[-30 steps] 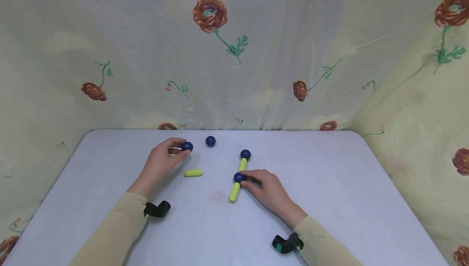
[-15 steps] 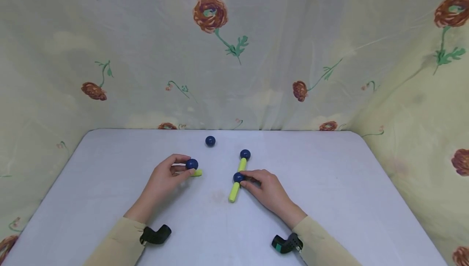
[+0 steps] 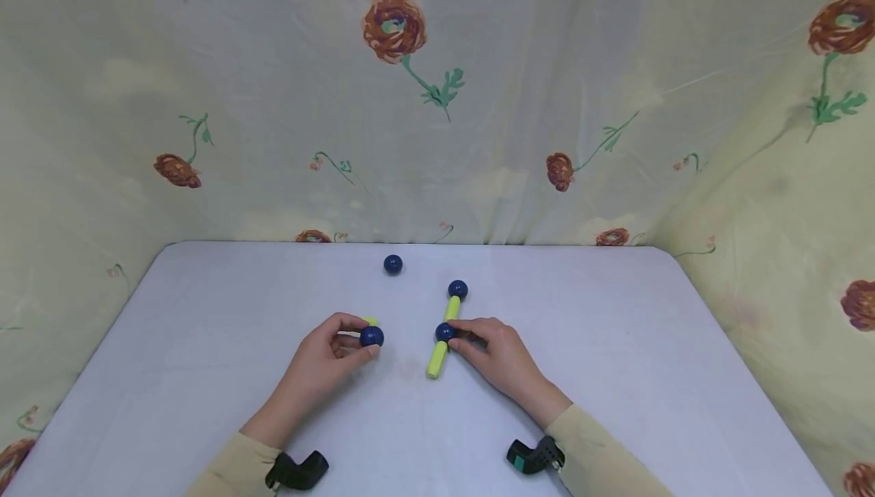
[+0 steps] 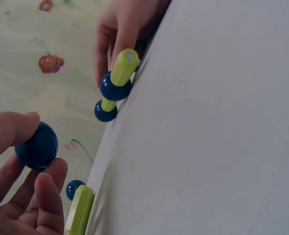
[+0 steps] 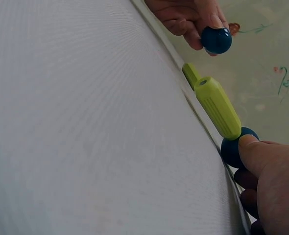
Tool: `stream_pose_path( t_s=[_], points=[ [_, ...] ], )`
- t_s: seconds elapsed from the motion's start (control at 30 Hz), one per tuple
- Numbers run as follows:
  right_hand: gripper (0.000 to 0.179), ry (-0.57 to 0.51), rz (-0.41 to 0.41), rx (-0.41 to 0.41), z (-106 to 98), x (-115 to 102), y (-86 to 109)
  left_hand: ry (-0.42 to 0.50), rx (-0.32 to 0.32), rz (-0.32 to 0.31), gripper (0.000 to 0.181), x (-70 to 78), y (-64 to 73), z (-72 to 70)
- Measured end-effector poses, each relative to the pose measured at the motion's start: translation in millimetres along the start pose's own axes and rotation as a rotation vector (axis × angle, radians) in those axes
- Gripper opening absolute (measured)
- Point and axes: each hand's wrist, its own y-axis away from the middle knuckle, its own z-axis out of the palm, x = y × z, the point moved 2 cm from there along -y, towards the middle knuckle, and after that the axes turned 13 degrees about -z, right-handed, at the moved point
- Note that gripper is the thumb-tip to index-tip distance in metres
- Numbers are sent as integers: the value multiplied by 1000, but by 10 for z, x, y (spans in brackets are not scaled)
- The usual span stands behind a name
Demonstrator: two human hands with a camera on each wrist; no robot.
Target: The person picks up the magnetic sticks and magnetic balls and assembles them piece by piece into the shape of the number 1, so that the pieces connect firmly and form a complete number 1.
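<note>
Since half a second earlier, we see the left hand (image 3: 328,352) drawn nearer to us and a little rightward with its glossy dark-blue left ball (image 3: 372,337), while the right hand (image 3: 504,356) has stayed put.

Nearest us, the left sleeve (image 3: 235,466) and right sleeve (image 3: 604,455) enter from the bottom, both forearms slanting inward. Black cameras ride at the wrists, the left wrist camera (image 3: 297,472) and the right wrist camera (image 3: 537,455); the latter bears a teal patch (image 3: 519,463), too small for us to say whether it carries a label.

Next we find the near lime-green rod (image 3: 437,360), one end pointing toward us with a grey disc (image 5: 203,82) set in it. Its other end meets the middle ball (image 3: 445,332), pinched between the right thumb and forefinger.

Left of that, across a strip of white tabletop (image 3: 410,398), the left thumb and fingers clamp the left ball; we cannot tell whether it touches the surface. Just behind it, the loose lime-green rod (image 3: 371,321) lies mostly hidden from the head view.

Farther off, the far lime-green rod (image 3: 453,308) runs from the middle ball to the end ball (image 3: 458,289), all nearly in line. We see the loose ball (image 3: 393,264) near the tabletop's far edge, whose corners are rounded; the surface spreads wide past both hands. Beyond hangs a pale cloth (image 3: 478,125) printed with rust-red flowers.
</note>
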Motion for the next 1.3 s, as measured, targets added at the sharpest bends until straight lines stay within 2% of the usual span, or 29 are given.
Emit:
stream_pose_path(
  t_s=[0.3, 0.6, 0.73, 0.93, 1.1, 1.3],
  points=[
    [31, 1, 6, -8, 0, -3, 2, -22, -63, 60, 42, -54, 36, 147],
    [30, -1, 10, -5, 3, 2, 2, -79, -63, 90, 32, -119, 35, 213],
    [31, -4, 9, -4, 0, 2, 5, -146, -70, 106, 30, -121, 44, 240],
    [31, -19, -7, 6, -11, -5, 8, -278, -95, 164, 29, -100, 79, 292],
    [31, -24, -8, 5, -22, -15, 4, -324, -102, 204, 29, -89, 105, 324],
    [31, -21, -8, 4, -18, -13, 1, -380, -83, 210, 33, -90, 125, 369]
  ],
)
